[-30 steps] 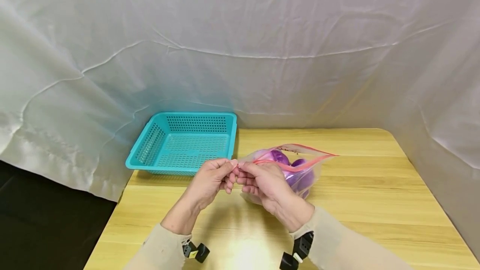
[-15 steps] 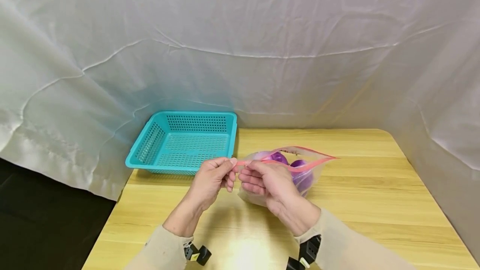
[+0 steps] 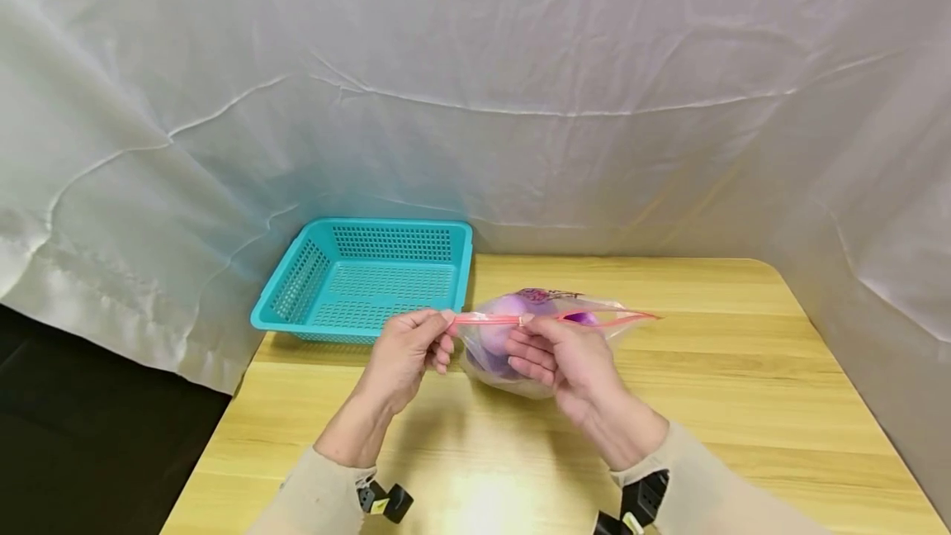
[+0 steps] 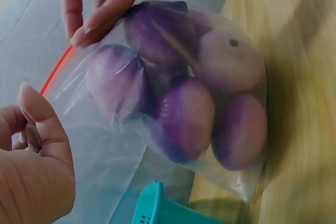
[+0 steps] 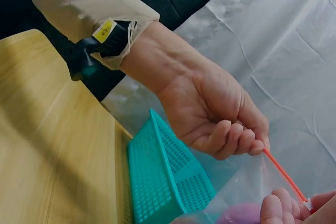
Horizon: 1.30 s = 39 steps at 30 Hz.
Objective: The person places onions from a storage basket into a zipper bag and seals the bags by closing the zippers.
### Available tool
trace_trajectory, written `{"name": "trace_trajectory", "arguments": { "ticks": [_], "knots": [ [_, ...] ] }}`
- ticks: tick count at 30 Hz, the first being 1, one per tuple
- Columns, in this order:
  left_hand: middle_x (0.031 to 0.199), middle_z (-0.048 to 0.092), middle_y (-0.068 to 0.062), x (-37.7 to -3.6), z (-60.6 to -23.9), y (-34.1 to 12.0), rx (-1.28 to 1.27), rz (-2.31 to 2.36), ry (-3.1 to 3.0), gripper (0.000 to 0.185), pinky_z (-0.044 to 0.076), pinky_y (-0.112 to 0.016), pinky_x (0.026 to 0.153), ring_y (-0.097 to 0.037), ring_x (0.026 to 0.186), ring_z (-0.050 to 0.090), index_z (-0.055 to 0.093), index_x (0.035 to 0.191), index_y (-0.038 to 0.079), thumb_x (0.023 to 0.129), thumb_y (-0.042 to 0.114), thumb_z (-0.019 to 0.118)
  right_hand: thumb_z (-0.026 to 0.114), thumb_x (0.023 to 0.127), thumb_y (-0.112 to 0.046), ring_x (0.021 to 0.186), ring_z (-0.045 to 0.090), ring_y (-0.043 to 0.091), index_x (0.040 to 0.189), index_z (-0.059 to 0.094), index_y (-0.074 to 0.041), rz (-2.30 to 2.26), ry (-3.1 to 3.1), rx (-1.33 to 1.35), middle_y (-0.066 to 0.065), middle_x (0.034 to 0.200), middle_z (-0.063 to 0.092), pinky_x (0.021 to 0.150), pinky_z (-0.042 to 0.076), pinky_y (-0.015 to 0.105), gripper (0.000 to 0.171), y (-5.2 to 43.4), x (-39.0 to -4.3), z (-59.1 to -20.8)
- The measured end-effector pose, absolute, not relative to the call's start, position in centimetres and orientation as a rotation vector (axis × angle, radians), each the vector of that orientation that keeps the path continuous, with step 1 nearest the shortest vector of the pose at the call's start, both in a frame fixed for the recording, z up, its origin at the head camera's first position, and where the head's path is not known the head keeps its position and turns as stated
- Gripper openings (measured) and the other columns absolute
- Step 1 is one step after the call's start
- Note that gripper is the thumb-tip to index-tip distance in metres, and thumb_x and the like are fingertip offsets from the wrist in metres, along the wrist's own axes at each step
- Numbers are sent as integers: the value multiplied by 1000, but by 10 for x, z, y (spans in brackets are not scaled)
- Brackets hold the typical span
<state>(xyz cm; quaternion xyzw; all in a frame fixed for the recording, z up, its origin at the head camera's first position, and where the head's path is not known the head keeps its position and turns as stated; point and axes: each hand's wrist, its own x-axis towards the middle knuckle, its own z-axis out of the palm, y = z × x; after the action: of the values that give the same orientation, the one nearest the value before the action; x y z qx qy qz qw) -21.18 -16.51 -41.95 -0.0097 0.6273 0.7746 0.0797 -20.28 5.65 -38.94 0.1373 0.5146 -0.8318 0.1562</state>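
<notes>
A clear zip bag [image 3: 532, 386] sits on the wooden table [image 3: 743, 403], holding several round purple fruits [image 3: 496, 337]. Its red zip strip [image 3: 486, 319] runs level across the top. My left hand [image 3: 444, 322] pinches the strip's left end. My right hand [image 3: 523, 322] pinches the strip a little further right, just above the bag. In the left wrist view the fruits [image 4: 186, 119] press against the bag's wall [image 4: 105, 171], with the right hand [image 4: 89, 24] at the top. The right wrist view shows the left hand [image 5: 247, 140] holding the strip [image 5: 283, 174].
A teal slotted basket [image 3: 364, 279] stands at the table's back left, just left of the bag, and shows in the right wrist view too [image 5: 168, 182]. A white cloth [image 3: 520, 106] hangs behind and on both sides. The table's left edge drops to a dark floor.
My right hand has slid right along the zip strip while the left hand kept its end. The bag's mouth, gaping before, now lies flat and nearly closed.
</notes>
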Motion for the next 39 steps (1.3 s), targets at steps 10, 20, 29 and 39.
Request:
{"name": "trace_trajectory", "arguments": {
  "ticks": [10, 20, 29, 39],
  "knots": [
    [70, 68, -1, -206, -412, -162, -15, 2305, 1781, 28, 56, -21, 54, -9, 56, 62, 71, 90, -1, 106, 22, 65, 62, 104, -10, 84, 80, 18, 105, 71, 2, -2350, 1502, 358, 10, 92, 80, 79, 64, 32, 15, 67, -196, -385],
    [75, 74, -2, -202, -407, -160, 18, 2225, 1724, 25, 60, -22, 61, -9, 62, 70, 75, 98, -1, 107, 19, 62, 60, 106, -15, 87, 80, 19, 119, 64, 8, -2295, 1489, 334, 10, 96, 80, 82, 64, 33, 27, 74, -187, -384],
    [75, 74, -2, -210, -416, -170, 28, 2190, 1726, 27, 60, -22, 61, -9, 62, 70, 73, 90, 5, 108, 18, 59, 58, 108, -20, 90, 81, 22, 118, 67, 1, -2192, 1378, 260, 13, 94, 80, 83, 64, 36, 25, 76, -205, -392],
    [72, 71, 0, -212, -418, -169, 15, 2207, 1739, 27, 59, -21, 60, -9, 60, 68, 71, 90, 3, 108, 19, 59, 55, 108, -13, 90, 80, 21, 117, 67, 1, -2243, 1408, 309, 11, 98, 80, 83, 64, 35, 20, 73, -202, -392]
  ]
}}
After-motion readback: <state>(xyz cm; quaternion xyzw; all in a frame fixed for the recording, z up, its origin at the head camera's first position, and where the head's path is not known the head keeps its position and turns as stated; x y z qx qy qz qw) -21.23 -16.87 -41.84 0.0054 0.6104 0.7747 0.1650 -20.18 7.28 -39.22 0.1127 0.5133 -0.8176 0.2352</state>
